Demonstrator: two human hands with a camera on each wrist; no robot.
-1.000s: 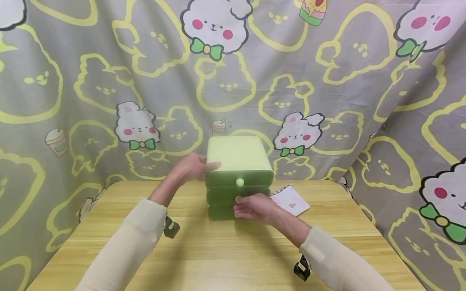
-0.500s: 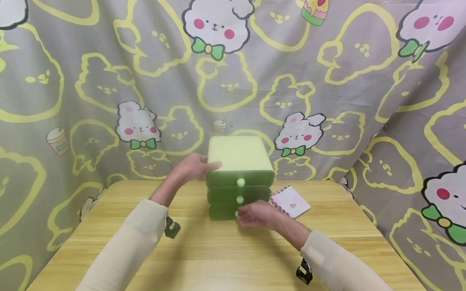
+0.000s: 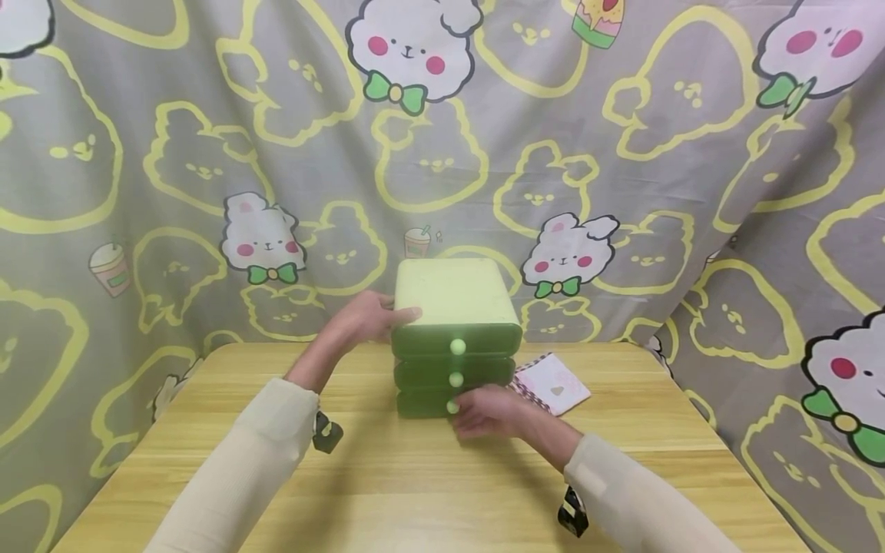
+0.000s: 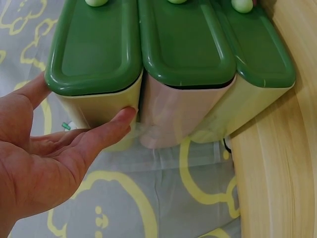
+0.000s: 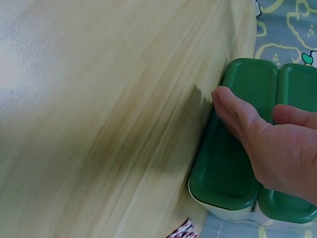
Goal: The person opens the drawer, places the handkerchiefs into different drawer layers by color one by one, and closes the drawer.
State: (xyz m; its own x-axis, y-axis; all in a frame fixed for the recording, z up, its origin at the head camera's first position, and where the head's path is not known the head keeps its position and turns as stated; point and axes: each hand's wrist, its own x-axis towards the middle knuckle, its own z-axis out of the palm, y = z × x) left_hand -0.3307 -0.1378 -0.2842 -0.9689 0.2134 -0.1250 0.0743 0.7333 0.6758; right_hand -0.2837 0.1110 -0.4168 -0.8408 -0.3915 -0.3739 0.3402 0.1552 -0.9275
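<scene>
A small drawer unit (image 3: 452,296) with a pale yellow-green top and three dark green drawers stands on the wooden table, its drawers all pushed in. My left hand (image 3: 364,316) steadies its upper left corner. The thumb lies on the top, while straight fingers (image 4: 106,131) press the side beside the top drawer (image 4: 96,47). At the bottom drawer (image 3: 420,405), my right hand (image 3: 492,412) is beside the round pale knob (image 3: 452,406), with its fingertips close to it. In the right wrist view the hand covers that knob, so contact is unclear.
A white pink-patterned notebook or card (image 3: 553,382) with a striped edge lies right of the unit, partly behind it. The wooden table (image 3: 415,491) extends toward me. A grey curtain (image 3: 442,177) with yellow cartoon outlines hangs close behind.
My right hand has moved down from the middle knob to the bottom one, then slightly right, uncovering that bottom knob. The left hand stays in place. The drawers look unchanged.
</scene>
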